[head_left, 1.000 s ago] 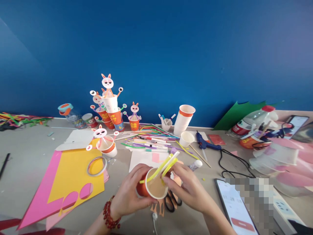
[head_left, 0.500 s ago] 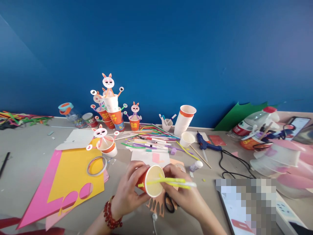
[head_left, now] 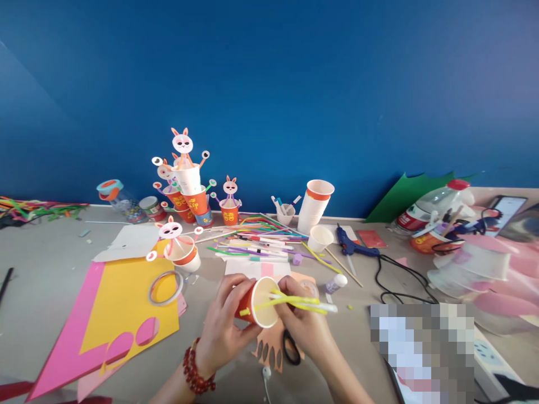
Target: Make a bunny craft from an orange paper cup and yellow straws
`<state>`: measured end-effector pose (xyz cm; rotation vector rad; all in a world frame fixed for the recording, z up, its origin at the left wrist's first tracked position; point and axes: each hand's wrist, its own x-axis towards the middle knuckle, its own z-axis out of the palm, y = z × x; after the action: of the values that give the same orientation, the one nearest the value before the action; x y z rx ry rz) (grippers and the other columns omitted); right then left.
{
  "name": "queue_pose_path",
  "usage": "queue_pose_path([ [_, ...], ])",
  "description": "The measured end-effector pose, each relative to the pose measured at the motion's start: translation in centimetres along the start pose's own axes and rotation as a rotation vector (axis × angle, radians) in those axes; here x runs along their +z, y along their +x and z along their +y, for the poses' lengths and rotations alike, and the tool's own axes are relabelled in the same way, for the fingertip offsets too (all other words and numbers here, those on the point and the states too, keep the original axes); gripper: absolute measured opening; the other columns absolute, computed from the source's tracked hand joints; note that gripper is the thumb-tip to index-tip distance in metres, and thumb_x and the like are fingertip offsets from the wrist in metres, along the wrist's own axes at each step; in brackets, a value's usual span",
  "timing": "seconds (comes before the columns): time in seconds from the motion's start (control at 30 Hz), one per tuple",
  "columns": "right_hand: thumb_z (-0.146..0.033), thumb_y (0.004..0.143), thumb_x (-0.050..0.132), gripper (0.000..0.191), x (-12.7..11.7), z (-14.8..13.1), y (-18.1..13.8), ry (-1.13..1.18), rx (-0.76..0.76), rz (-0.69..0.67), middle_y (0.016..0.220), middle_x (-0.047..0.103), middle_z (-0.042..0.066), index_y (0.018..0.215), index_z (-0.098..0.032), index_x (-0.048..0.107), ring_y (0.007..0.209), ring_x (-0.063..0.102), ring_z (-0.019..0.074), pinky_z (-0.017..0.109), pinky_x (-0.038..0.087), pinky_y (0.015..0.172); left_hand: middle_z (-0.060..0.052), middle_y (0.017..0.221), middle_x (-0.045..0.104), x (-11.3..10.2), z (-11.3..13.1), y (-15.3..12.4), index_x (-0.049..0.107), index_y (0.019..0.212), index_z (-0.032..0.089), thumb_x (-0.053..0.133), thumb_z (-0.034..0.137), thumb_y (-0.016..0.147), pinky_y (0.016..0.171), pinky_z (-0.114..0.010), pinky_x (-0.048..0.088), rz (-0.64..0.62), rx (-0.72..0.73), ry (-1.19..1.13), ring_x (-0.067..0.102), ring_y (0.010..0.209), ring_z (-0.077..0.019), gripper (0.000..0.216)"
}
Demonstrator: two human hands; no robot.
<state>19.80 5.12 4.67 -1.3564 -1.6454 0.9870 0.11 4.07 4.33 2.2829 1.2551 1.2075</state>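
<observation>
My left hand (head_left: 227,314) wraps round a red paper cup (head_left: 247,300), which is tilted so its cream inside faces right. Yellow pipe cleaners (head_left: 301,302) and a white stick (head_left: 330,308) reach out of the cup's mouth to the right. A short yellow end pokes out of the cup's outer wall on the left. At the cup's right rim, my right hand (head_left: 301,322) is closed on the yellow pipe cleaners; its fingertips are partly hidden. Below the hands lie a cut orange paper piece (head_left: 269,347) and black-handled scissors (head_left: 290,348).
Rabbit-faced paper cups (head_left: 185,252) stand at left, some stacked. Yellow card (head_left: 130,292) with a tape roll (head_left: 165,288) lies nearby. Behind my hands are markers and pipe cleaners (head_left: 261,241). A glue gun (head_left: 353,247), its black cord and a glue stick (head_left: 336,283) are at right.
The cup has turned and risen slightly in my left hand. My right hand has shifted a little, and the yellow pipe cleaners now bunch higher inside the rim. The view has drifted slightly.
</observation>
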Motion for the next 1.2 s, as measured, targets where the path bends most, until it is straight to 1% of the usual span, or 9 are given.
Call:
queue_pose_path([
  [0.1, -0.032, 0.084, 0.058, 0.018, 0.1, -0.1, 0.1, -0.025, 0.048, -0.011, 0.061, 0.048, -0.005, 0.074, -0.022, 0.047, 0.057, 0.045, 0.0137, 0.022, 0.032, 0.053, -0.01, 0.127, 0.058, 0.1, 0.2, 0.0, 0.042, 0.139, 0.034, 0.072, 0.026, 0.082, 0.096, -0.044, 0.056, 0.012, -0.024, 0.005, 0.059, 0.12, -0.0289, 0.064],
  [0.27, -0.041, 0.089, 0.054, 0.025, 0.1, -0.5, 0.5, -0.046, 0.064, -0.01, 0.061, 0.048, -0.004, 0.074, -0.022, 0.048, 0.058, 0.044, 0.0143, 0.023, 0.032, 0.054, -0.012, 0.129, 0.054, 0.1, 0.1, 0.1, 0.036, 0.142, 0.036, 0.071, 0.025, 0.084, 0.097, -0.047, 0.055, -0.014, -0.036, 0.002, 0.057, 0.121, -0.0303, 0.068],
  [0.5, -0.033, 0.086, 0.057, 0.016, 0.4, -0.3, 0.4, -0.001, 0.045, 0.013, 0.063, 0.052, -0.004, 0.076, -0.021, 0.053, 0.058, 0.047, 0.0139, 0.022, 0.033, 0.052, -0.012, 0.128, 0.055, 0.2, -0.1, -0.1, 0.037, 0.144, 0.039, 0.073, 0.027, 0.083, 0.098, -0.048, 0.054, -0.013, -0.042, -0.013, 0.058, 0.12, -0.0326, 0.073],
  [0.6, -0.029, 0.082, 0.057, 0.012, 0.3, -0.3, 0.4, -0.005, 0.043, 0.015, 0.062, 0.053, -0.004, 0.075, -0.021, 0.053, 0.058, 0.047, 0.0139, 0.022, 0.034, 0.052, -0.012, 0.129, 0.053, 0.4, 0.0, -0.2, 0.035, 0.144, 0.039, 0.074, 0.024, 0.082, 0.098, -0.052, 0.053, -0.021, -0.043, -0.026, 0.058, 0.119, -0.0337, 0.075],
  [0.67, -0.028, 0.081, 0.057, 0.01, 0.2, -0.2, 0.4, -0.015, 0.023, 0.012, 0.062, 0.053, -0.004, 0.074, -0.022, 0.052, 0.057, 0.048, 0.0138, 0.022, 0.035, 0.052, -0.011, 0.129, 0.053, 0.4, 0.2, -0.1, 0.035, 0.143, 0.041, 0.074, 0.024, 0.082, 0.099, -0.054, 0.053, -0.032, -0.075, -0.047, 0.057, 0.12, -0.0344, 0.075],
  [0.77, -0.028, 0.081, 0.056, 0.011, -0.1, 0.1, 0.6, -0.019, -0.011, 0.001, 0.061, 0.053, -0.004, 0.073, -0.021, 0.053, 0.056, 0.049, 0.0139, 0.022, 0.037, 0.051, -0.011, 0.129, 0.054, 0.4, 0.5, 0.2, 0.038, 0.14, 0.04, 0.075, 0.024, 0.081, 0.1, -0.056, 0.052, -0.036, -0.137, -0.094, 0.057, 0.122, -0.0355, 0.071],
  [0.9, -0.032, 0.085, 0.056, 0.018, -0.4, 0.2, 0.9, -0.006, -0.01, -0.002, 0.062, 0.056, -0.001, 0.072, -0.02, 0.056, 0.058, 0.054, 0.0148, 0.022, 0.04, 0.052, -0.013, 0.129, 0.054, 0.3, 0.7, 0.5, 0.04, 0.139, 0.038, 0.076, 0.027, 0.082, 0.1, -0.057, 0.053, -0.042, -0.181, -0.147, 0.055, 0.124, -0.0356, 0.069],
  [1.07, -0.036, 0.087, 0.056, 0.022, -1.3, -0.1, 1.3, 0.013, -0.001, -0.061, 0.062, 0.059, 0.0, 0.073, -0.02, 0.058, 0.057, 0.057, 0.0148, 0.022, 0.042, 0.052, -0.011, 0.129, 0.055, 0.2, 0.7, 0.6, 0.04, 0.139, 0.036, 0.075, 0.027, 0.083, 0.101, -0.055, 0.053, -0.035, -0.147, -0.093, 0.055, 0.124, -0.0327, 0.067],
  [1.2, -0.031, 0.08, 0.059, 0.016, -1.6, 0.0, 1.6, -0.056, -0.013, -0.027, 0.06, 0.058, -0.002, 0.068, -0.021, 0.056, 0.057, 0.054, 0.0144, 0.021, 0.041, 0.053, -0.012, 0.129, 0.055, 0.0, 1.0, 0.7, 0.04, 0.14, 0.039, 0.075, 0.027, 0.083, 0.101, -0.055, 0.053, -0.044, -0.139, -0.076, 0.056, 0.123, -0.0341, 0.068],
])
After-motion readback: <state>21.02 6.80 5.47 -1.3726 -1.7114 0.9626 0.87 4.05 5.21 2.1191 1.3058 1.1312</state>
